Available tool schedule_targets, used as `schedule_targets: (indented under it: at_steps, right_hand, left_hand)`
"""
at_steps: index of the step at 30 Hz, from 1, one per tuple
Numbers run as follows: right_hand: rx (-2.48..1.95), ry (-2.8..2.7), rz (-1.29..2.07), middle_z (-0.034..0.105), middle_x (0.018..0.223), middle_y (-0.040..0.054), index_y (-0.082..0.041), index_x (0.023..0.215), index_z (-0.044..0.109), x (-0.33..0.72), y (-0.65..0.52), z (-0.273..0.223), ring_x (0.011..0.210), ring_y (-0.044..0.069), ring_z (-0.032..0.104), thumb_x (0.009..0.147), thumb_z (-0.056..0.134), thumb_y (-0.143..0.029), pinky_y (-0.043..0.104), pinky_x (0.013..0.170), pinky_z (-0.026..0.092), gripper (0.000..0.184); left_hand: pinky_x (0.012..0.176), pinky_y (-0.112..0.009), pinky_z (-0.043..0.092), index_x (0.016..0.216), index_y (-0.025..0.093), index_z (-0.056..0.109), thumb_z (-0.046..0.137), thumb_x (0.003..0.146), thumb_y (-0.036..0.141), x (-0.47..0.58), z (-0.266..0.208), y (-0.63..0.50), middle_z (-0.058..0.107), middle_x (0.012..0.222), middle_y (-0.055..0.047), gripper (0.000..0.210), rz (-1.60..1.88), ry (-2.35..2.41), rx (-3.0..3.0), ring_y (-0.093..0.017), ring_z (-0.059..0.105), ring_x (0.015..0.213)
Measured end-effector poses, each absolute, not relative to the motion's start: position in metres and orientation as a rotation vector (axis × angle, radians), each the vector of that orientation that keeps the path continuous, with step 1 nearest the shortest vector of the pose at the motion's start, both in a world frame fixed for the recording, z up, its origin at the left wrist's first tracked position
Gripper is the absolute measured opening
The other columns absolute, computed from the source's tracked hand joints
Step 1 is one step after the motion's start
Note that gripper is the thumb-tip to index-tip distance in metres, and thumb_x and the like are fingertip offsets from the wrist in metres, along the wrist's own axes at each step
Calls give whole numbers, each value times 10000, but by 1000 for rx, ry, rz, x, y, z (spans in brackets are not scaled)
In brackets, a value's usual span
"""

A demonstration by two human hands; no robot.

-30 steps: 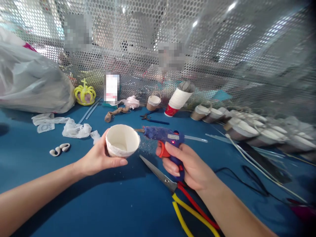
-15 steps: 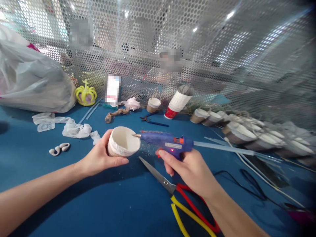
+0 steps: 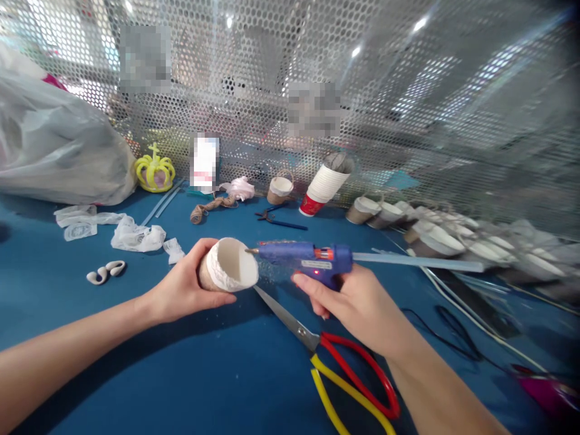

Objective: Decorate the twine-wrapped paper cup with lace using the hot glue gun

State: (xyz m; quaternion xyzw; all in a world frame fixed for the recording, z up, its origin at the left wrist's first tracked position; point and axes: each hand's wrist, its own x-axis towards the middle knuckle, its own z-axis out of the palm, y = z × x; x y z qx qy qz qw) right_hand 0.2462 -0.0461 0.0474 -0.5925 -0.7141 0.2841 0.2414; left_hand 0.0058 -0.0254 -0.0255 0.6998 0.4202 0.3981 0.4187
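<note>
The left hand [image 3: 181, 293] holds a small paper cup [image 3: 226, 273] with its fingers wrapped tight around it. The cup has white lace around its outside, and it is tipped on its side so the open mouth faces to the right. It is held just above the blue table [image 3: 217, 374]. The right hand [image 3: 357, 305] grips a blue glue gun [image 3: 312, 260] by its handle, fingers closed around it. The metal tip of the gun points left and sits right at the rim of the cup; I cannot tell if it touches. A little red light glows on the gun, and a long clear glue stick [image 3: 417, 262] pokes out of its back end. Under the two hands lie scissors [image 3: 326, 356] with red and yellow handles, flat on the table. Far to the left sit some crumpled white lace scraps [image 3: 136, 237] and a big grey plastic bag [image 3: 58, 151]. At the back stand a yellow crown [image 3: 155, 171], a stack of paper cups [image 3: 324, 184] leaning over, and a row of finished cups [image 3: 435, 226] along the metal mesh wall [image 3: 408, 90].
</note>
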Motion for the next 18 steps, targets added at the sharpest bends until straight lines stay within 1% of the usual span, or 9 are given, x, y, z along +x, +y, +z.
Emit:
schedule_targets:
  at_steps: [5,11,14,16,18]
  right_hand:
    - [-1651,-1989,780,505,390,-35,-208,529,486,244,-47,50,364,112,502,755,577,-405,214,410,438,313]
    - [-1652,-1957,828,524,400,-27,-204,536,496,247,-44,52,386,113,516,756,567,-442,219,451,463,332]
    - [-1645,-1928,940,538,418,-24,-183,638,569,249,-43,51,395,114,515,742,591,-444,225,450,458,282]
    - [-1578,-1863,1039,570,463,-9,-165,730,615,251,-43,50,417,117,523,745,592,-452,229,443,457,289]
    - [-1516,-1788,1065,580,489,3,-165,720,625,251,-45,49,441,122,532,751,589,-459,227,431,455,298]
  left_hand:
    - [856,-313,453,1117,181,407,740,615,314,6,-25,-25,562,1044,-55,617,987,1072,1773,-201,554,957]
    - [858,-319,454,1119,182,404,742,612,309,7,-24,-29,571,1057,-60,623,972,1066,1773,-209,560,965]
    - [865,-332,455,1131,178,395,746,606,323,6,-27,-28,572,1072,-69,648,1019,1085,1741,-220,561,982]
    - [872,-348,455,1162,177,378,751,598,344,5,-29,-26,571,1090,-81,696,1054,1093,1715,-237,558,1003]
    - [863,-359,461,1188,173,362,745,606,364,5,-29,-25,577,1088,-92,723,1051,1085,1694,-249,562,1005]
